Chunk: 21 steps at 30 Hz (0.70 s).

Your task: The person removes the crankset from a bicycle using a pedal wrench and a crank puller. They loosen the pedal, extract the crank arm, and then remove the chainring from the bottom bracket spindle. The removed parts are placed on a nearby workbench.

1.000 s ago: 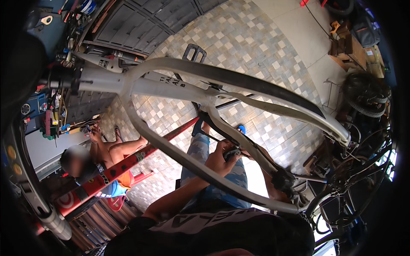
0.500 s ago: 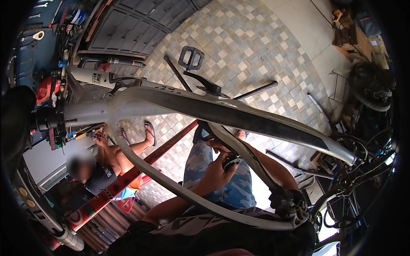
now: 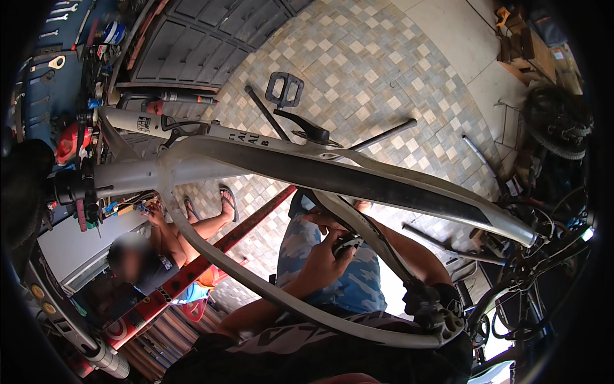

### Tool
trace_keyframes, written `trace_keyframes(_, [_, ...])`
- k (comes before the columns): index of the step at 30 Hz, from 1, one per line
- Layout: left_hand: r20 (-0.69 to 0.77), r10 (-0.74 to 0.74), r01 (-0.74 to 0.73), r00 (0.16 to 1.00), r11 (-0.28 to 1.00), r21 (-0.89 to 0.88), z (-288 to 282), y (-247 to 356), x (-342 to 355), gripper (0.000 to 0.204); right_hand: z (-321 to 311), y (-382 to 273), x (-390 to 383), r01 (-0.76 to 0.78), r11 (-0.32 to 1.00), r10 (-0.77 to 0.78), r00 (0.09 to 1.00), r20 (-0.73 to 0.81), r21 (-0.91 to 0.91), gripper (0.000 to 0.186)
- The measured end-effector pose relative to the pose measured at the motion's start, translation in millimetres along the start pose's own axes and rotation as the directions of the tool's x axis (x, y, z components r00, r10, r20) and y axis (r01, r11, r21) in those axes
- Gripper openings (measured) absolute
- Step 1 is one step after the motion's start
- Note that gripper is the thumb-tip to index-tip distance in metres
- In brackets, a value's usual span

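Note:
A silver-grey bicycle frame (image 3: 352, 187) stretches across the view, a black crank and pedal (image 3: 284, 89) on its far side. Below its middle, my left hand (image 3: 323, 269) is closed around a small dark metallic part (image 3: 345, 246), held over my camouflage shorts beside a lower tube. My right hand (image 3: 323, 224) comes from the right behind that tube, fingers bent near the part; what they grip is hidden.
A red tube (image 3: 240, 233) runs diagonally below. A seated person (image 3: 153, 269) at lower left handles something small. A blue tool board (image 3: 45, 96) hangs upper left; tyres (image 3: 550, 121) and wooden boxes (image 3: 524, 54) stand right.
Since a second ago, the grey frame's near arched tube has shifted lower in view and more of the pedal and tool board shows. My hands stay together, the left slightly more upright.

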<state>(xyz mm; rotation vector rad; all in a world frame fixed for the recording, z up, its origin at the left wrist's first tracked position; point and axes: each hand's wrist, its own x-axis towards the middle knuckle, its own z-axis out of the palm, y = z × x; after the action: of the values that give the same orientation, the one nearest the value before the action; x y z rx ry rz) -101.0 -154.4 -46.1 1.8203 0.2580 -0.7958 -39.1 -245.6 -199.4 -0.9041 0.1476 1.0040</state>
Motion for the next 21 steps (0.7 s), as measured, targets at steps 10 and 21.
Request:
trace_keyframes(10, [0.016,0.007,-0.007,1.000,1.000,0.007,0,-3,1,0.033,1,10,1,0.001,1.000,-0.001,1.000,0.005,-0.009,0.108])
trace_keyframes(21, [0.041,-0.011,0.011,0.999,1.000,-0.012,0,-7,3,0.032,4,11,-5,-0.007,0.999,0.007,1.000,0.006,-0.037,0.102])
